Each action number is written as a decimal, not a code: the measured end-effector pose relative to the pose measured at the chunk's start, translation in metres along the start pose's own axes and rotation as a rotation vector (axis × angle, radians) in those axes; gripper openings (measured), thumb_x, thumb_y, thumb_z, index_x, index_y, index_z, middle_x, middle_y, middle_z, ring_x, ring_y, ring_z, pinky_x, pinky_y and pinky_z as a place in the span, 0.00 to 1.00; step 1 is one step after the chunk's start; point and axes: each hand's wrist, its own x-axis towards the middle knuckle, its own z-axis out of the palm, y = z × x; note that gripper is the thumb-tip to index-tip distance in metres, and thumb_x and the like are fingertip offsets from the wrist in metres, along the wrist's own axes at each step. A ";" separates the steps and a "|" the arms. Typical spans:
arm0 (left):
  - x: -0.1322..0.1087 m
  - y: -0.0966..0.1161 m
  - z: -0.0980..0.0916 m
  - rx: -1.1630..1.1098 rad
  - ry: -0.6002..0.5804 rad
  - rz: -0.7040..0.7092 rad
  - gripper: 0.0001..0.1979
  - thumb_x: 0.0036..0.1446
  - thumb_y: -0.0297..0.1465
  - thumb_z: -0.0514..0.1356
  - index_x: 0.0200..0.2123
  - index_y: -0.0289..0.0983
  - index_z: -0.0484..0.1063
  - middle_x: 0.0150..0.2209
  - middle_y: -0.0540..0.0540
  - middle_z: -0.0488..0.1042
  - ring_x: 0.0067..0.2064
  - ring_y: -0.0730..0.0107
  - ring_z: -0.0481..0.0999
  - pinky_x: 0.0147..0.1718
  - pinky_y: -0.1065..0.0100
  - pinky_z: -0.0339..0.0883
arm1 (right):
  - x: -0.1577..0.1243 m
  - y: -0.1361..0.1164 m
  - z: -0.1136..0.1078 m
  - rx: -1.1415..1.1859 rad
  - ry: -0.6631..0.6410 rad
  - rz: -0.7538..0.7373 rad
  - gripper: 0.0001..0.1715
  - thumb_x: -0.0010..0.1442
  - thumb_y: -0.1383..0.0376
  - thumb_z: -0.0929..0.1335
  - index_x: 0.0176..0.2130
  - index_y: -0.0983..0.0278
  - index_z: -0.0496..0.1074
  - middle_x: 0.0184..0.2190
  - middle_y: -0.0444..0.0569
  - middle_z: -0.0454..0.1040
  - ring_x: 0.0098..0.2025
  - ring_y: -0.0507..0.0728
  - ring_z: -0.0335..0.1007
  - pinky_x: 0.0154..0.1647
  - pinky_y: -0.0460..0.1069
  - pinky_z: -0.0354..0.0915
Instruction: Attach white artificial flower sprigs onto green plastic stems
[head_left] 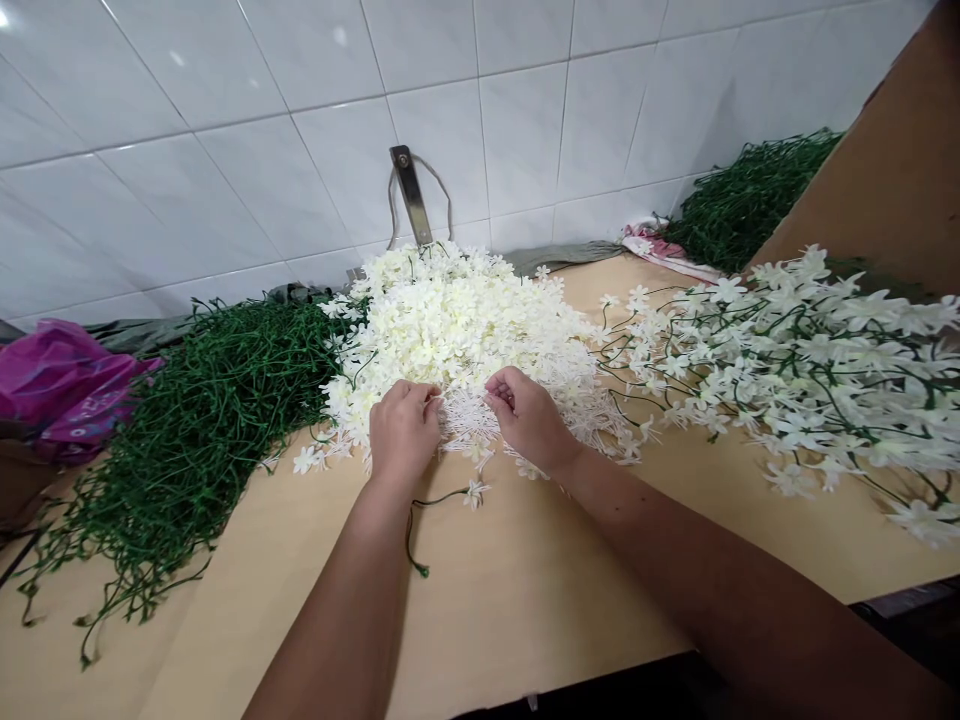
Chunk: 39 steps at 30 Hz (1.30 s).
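Note:
My left hand [405,425] is closed in a pinch at the front edge of a heap of loose white artificial flower heads [465,320]. Just across from it, my right hand [525,415] is pinched too, its fingertips over the thin white stalks [469,420] of the heap. What either pinch holds is too small or hidden to make out. In front of the hands, a single white flower [474,494] on a bent green stem [411,525] lies on the tan tabletop [517,590].
Green plastic stems [210,420] are piled at left, beside a purple plastic bag [67,385]. Stemmed white flowers [810,370] lie at right. Behind them are another green stem pile [757,195] and a cardboard sheet [877,160]. A metal bracket [411,195] stands against the tiled wall.

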 end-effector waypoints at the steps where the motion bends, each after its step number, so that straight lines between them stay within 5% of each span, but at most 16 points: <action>1: 0.001 -0.001 -0.001 -0.017 0.017 -0.019 0.10 0.52 0.31 0.52 0.33 0.37 0.72 0.31 0.45 0.69 0.32 0.66 0.68 0.33 0.65 0.58 | 0.000 0.001 -0.001 0.039 -0.010 0.016 0.05 0.52 0.71 0.61 0.32 0.65 0.63 0.27 0.47 0.67 0.30 0.52 0.62 0.33 0.48 0.59; 5: 0.005 -0.002 -0.010 -0.209 0.136 -0.132 0.08 0.51 0.32 0.54 0.31 0.36 0.71 0.30 0.47 0.68 0.29 0.71 0.66 0.33 0.68 0.59 | 0.002 0.004 -0.004 0.100 -0.059 0.029 0.06 0.51 0.72 0.62 0.32 0.67 0.67 0.28 0.48 0.67 0.30 0.52 0.62 0.33 0.48 0.60; 9: 0.005 0.003 -0.016 -0.601 0.173 -0.332 0.08 0.47 0.33 0.58 0.31 0.35 0.70 0.28 0.50 0.67 0.29 0.75 0.65 0.30 0.72 0.59 | 0.003 0.002 -0.007 0.092 0.035 0.004 0.03 0.49 0.71 0.63 0.28 0.66 0.67 0.30 0.48 0.65 0.31 0.51 0.60 0.32 0.48 0.60; 13: -0.001 0.013 -0.021 -1.156 -0.047 -0.552 0.11 0.39 0.32 0.64 0.28 0.35 0.70 0.22 0.54 0.65 0.24 0.81 0.63 0.26 0.76 0.58 | 0.003 -0.007 -0.010 0.319 0.009 0.118 0.04 0.50 0.66 0.65 0.28 0.65 0.65 0.26 0.45 0.64 0.27 0.50 0.58 0.28 0.47 0.59; 17: -0.008 0.022 -0.024 -1.429 -0.275 -0.670 0.13 0.34 0.30 0.67 0.27 0.34 0.70 0.22 0.54 0.68 0.23 0.82 0.66 0.26 0.78 0.60 | 0.001 -0.020 -0.012 0.614 -0.091 0.193 0.11 0.48 0.60 0.67 0.26 0.65 0.62 0.22 0.42 0.63 0.24 0.48 0.58 0.25 0.45 0.58; 27: -0.009 0.026 -0.021 -1.499 -0.372 -0.695 0.12 0.34 0.28 0.67 0.27 0.34 0.72 0.19 0.51 0.71 0.22 0.81 0.68 0.23 0.79 0.61 | -0.007 -0.021 -0.003 0.291 0.027 -0.060 0.01 0.49 0.69 0.65 0.27 0.65 0.65 0.32 0.49 0.68 0.37 0.53 0.64 0.35 0.48 0.63; 39: -0.010 0.027 -0.019 -1.469 -0.341 -0.720 0.12 0.31 0.26 0.68 0.25 0.33 0.72 0.20 0.51 0.72 0.23 0.80 0.70 0.25 0.78 0.63 | -0.011 -0.023 -0.005 0.108 0.095 -0.248 0.05 0.51 0.72 0.63 0.26 0.63 0.63 0.30 0.49 0.69 0.37 0.53 0.64 0.40 0.49 0.62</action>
